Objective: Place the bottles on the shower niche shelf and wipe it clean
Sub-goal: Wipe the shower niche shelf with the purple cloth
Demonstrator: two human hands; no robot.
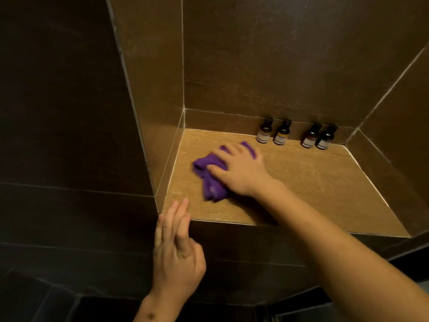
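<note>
Several small dark bottles (296, 135) with pale labels stand upright in a row against the back wall of the niche, right of centre. The tan niche shelf (313, 182) is lit from above. My right hand (240, 169) presses flat on a crumpled purple cloth (210, 176) on the left half of the shelf, well clear of the bottles. My left hand (177, 249) holds nothing; its fingers are straight and close together, and their tips rest on the shelf's front left corner.
Dark brown tiled walls (69, 135) enclose the niche on the left, back and right. The left side wall (160, 126) stands close to the cloth. Below the shelf's front edge (232, 221) the wall drops away into shadow.
</note>
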